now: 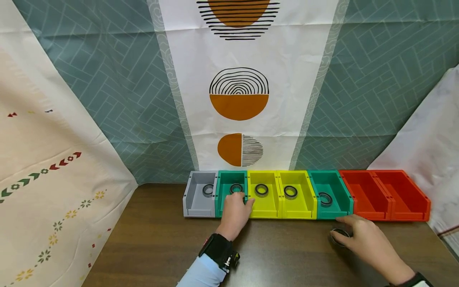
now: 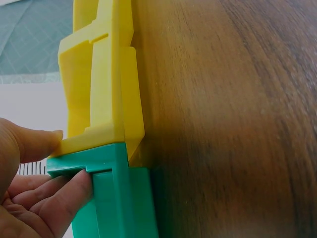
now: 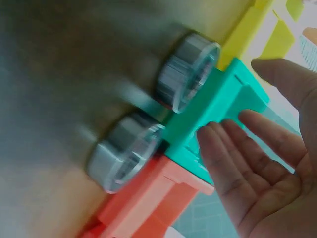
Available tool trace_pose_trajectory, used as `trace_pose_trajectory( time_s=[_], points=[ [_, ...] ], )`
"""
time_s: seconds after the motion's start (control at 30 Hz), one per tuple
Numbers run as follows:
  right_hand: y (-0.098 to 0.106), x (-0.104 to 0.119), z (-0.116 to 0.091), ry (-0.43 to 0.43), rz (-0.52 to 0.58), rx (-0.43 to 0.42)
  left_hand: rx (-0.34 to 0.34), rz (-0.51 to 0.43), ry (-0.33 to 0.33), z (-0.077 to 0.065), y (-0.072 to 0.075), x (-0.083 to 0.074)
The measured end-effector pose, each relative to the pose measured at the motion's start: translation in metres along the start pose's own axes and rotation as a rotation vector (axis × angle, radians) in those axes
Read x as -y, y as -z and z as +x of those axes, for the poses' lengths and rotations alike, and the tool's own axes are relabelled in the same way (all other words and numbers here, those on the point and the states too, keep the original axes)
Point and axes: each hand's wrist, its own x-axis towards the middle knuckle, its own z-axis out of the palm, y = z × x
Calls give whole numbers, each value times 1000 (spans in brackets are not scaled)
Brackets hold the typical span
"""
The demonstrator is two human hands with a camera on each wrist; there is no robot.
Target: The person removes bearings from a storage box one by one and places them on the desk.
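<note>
My left hand point(image 1: 234, 213) pinches the adjoining walls of a green bin point(image 1: 223, 211) and a yellow bin point(image 1: 264, 213). Its thumb is on the yellow side and its fingers reach inside the green one, as the left wrist view shows. My right hand point(image 1: 367, 235) is over the table in front of the right green bin point(image 1: 335, 212), fingers loosely spread and holding nothing. Beneath it is a ball bearing point(image 1: 335, 240). Seen from the right wrist, two ring bearings, one bearing point(image 3: 171, 74) and another bearing point(image 3: 106, 161), stand between the hand and the table; the head view hides one.
A grey bin point(image 1: 199, 213) begins the row; two red bins, one red bin point(image 1: 371, 215) and another red bin point(image 1: 410, 216), end it. Single bearings lie in the grey, green and yellow bins. A patterned cloth point(image 1: 143, 99) hangs behind the brown table point(image 1: 161, 247).
</note>
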Motion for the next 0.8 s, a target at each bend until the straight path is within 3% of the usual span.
trace_pose_trajectory(
  time_s=[0.23, 0.4, 0.57, 0.8],
  points=[
    [11, 11, 18, 136, 14, -214, -10, 1, -11, 0, 0, 1],
    [14, 15, 32, 220, 17, -307, -1, -5, -10, 0, -1, 2],
    [12, 17, 43, 261, 19, -308, -5, -8, -3, 0, -2, 2],
    [7, 17, 54, 215, 16, -224, 3, -2, 3, 1, -1, 2]
  ],
)
